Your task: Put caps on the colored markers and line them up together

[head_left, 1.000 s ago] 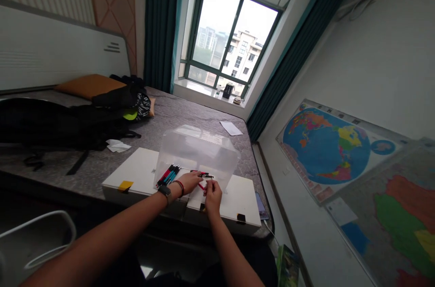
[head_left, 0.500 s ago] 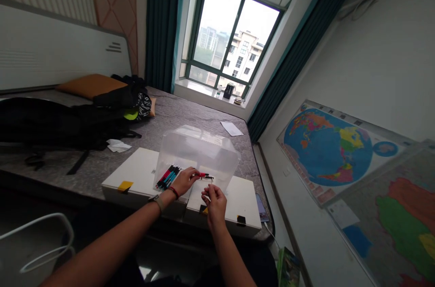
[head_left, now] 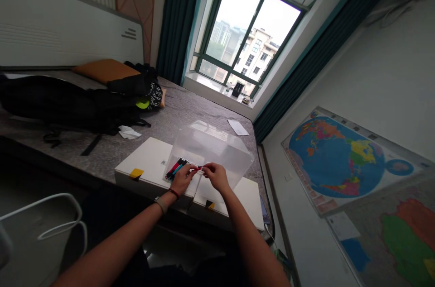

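My left hand (head_left: 181, 179) pinches a red pen (head_left: 198, 169) between thumb and fingers, just above the front part of a clear plastic bin. From the right, my right hand (head_left: 216, 176) meets it, its fingertips closed at the dark end of that pen. Whatever small piece sits between those fingertips is too small to make out. Beside the left hand lies a row of red, black and teal pens (head_left: 176, 168) inside the translucent bin (head_left: 217, 142), which rests tilted open toward me on white boxes (head_left: 146, 160).
The white boxes carry yellow and black tabs (head_left: 136, 173) and stand on a grey mattress (head_left: 190, 106). A black bag (head_left: 68, 101), an orange cushion (head_left: 105, 70) and crumpled tissue (head_left: 129, 132) lie left. White paper (head_left: 238, 127) lies behind the bin. A white cable (head_left: 64, 195) loops at lower left.
My right hand has moved up and in to the pen held by my left hand, and the fingertips of both hands now meet. The view has shifted slightly.
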Motion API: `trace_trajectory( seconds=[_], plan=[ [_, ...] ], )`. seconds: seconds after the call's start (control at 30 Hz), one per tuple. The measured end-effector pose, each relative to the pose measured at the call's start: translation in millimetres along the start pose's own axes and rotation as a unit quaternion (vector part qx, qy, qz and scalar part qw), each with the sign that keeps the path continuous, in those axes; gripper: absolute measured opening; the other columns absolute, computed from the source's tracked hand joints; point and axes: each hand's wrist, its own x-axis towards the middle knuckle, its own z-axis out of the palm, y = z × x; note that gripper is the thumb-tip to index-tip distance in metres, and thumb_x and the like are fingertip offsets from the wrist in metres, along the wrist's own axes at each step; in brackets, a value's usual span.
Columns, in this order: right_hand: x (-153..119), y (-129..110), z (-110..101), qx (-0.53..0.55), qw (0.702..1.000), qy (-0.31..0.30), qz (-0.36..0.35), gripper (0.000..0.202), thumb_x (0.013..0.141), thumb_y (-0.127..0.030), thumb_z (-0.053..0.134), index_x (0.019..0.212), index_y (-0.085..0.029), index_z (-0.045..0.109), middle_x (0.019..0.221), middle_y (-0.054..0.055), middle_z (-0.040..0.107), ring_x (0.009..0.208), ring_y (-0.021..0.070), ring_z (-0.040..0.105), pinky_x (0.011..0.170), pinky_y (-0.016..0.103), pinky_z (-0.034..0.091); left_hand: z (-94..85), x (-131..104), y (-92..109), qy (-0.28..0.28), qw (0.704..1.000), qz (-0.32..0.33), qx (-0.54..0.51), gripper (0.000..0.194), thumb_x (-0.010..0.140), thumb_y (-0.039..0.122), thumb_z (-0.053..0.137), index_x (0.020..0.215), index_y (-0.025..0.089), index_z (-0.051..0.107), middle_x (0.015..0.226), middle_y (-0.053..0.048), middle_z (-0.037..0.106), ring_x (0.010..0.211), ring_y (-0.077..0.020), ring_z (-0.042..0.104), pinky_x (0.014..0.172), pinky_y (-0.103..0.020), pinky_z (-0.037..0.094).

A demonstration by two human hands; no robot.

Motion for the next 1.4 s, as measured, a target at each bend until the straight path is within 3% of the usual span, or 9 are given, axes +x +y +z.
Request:
trace_trajectory(
  seconds=[0.17, 0.27, 0.4, 0.6, 0.83, 1.0, 1.1, 1.27, 1.4],
  plan=[
    [16, -13, -4, -0.187, 0.977, -0.102, -0.018, 0.016, 0.083, -0.022, 0.058, 0.090, -0.017, 0.072, 0.074, 0.003, 0.071, 0.068, 0.0139, 0.068, 0.069, 0.024, 0.050, 0.2, -2, -3, -0.005, 1.000, 0.006, 0.017, 0.024, 0.087, 0.038, 0.054, 0.098, 0.021, 0.066, 0.093, -0.006, 0.064, 0.074, -0.0167, 0.056, 0.075, -0.030, 0.044],
    [22, -25, -8, -0.265, 0.955, -0.126, -0.042, 0.016, 0.084, -0.020, 0.057, 0.089, -0.018, 0.072, 0.074, 0.002, 0.071, 0.071, 0.0131, 0.067, 0.071, 0.022, 0.048, -0.6, -3, -5, 0.001, 1.000, 0.009, 0.015, 0.025, 0.087, 0.038, 0.054, 0.100, 0.021, 0.066, 0.093, -0.005, 0.064, 0.072, -0.0166, 0.055, 0.073, -0.029, 0.043],
    [30, -38, -15, -0.273, 0.953, -0.114, -0.063, 0.019, 0.085, -0.024, 0.055, 0.090, -0.016, 0.072, 0.073, 0.003, 0.071, 0.066, 0.0122, 0.064, 0.066, 0.020, 0.046, -2.4, -3, -5, 0.004, 1.000, 0.004, 0.019, 0.026, 0.088, 0.038, 0.052, 0.100, 0.020, 0.066, 0.092, -0.005, 0.064, 0.069, -0.0160, 0.054, 0.071, -0.029, 0.042],
    [31, -33, -12, -0.267, 0.948, -0.167, -0.042, 0.016, 0.082, -0.019, 0.058, 0.085, -0.016, 0.072, 0.067, 0.001, 0.069, 0.064, 0.0112, 0.065, 0.065, 0.019, 0.046, -2.5, -2, -5, 0.005, 1.000, 0.006, 0.027, 0.024, 0.086, 0.038, 0.055, 0.098, 0.020, 0.066, 0.090, -0.005, 0.065, 0.073, -0.0173, 0.055, 0.072, -0.029, 0.042],
    [36, -24, -4, -0.256, 0.951, -0.170, -0.044, 0.011, 0.082, -0.021, 0.063, 0.087, -0.016, 0.070, 0.067, 0.000, 0.068, 0.061, 0.0101, 0.065, 0.060, 0.017, 0.045, -1.2, -2, -6, 0.010, 0.999, 0.009, 0.032, 0.025, 0.086, 0.040, 0.055, 0.095, 0.019, 0.066, 0.081, -0.003, 0.065, 0.069, -0.0164, 0.056, 0.069, -0.028, 0.043],
    [44, -32, -21, -0.288, 0.952, -0.090, -0.046, 0.021, 0.091, -0.031, 0.053, 0.100, -0.018, 0.066, 0.074, 0.002, 0.070, 0.060, 0.0094, 0.064, 0.060, 0.018, 0.046, 0.5, -2, -13, 0.024, 0.999, -0.023, 0.007, 0.029, 0.087, 0.043, 0.053, 0.099, 0.019, 0.064, 0.084, -0.002, 0.067, 0.056, -0.0125, 0.055, 0.060, -0.027, 0.044],
    [52, -35, -34, -0.393, 0.917, -0.072, -0.008, 0.019, 0.090, -0.031, 0.055, 0.098, -0.018, 0.067, 0.087, 0.007, 0.071, 0.071, 0.0129, 0.067, 0.066, 0.021, 0.048, 1.2, -2, -18, 0.028, 0.999, -0.034, -0.004, 0.031, 0.086, 0.046, 0.054, 0.100, 0.020, 0.064, 0.084, -0.002, 0.067, 0.055, -0.0123, 0.057, 0.058, -0.027, 0.045],
    [64, -25, -34, -0.593, 0.784, -0.167, 0.076, 0.023, 0.078, -0.023, 0.068, 0.100, -0.016, 0.069, 0.106, 0.016, 0.068, 0.088, 0.0221, 0.068, 0.069, 0.025, 0.051, 2.7, -1, -23, 0.032, 0.998, -0.044, -0.010, 0.033, 0.084, 0.049, 0.055, 0.099, 0.020, 0.064, 0.083, -0.002, 0.067, 0.055, -0.0131, 0.058, 0.057, -0.027, 0.047],
    [69, -16, -22, -0.616, 0.760, -0.198, 0.060, 0.031, 0.073, -0.015, 0.070, 0.104, -0.013, 0.068, 0.108, 0.020, 0.067, 0.094, 0.0259, 0.067, 0.073, 0.029, 0.053, 3.1, 0, -24, 0.030, 0.998, -0.053, -0.009, 0.033, 0.082, 0.050, 0.057, 0.096, 0.020, 0.064, 0.080, -0.002, 0.067, 0.056, -0.0139, 0.059, 0.056, -0.027, 0.047]
  ],
)
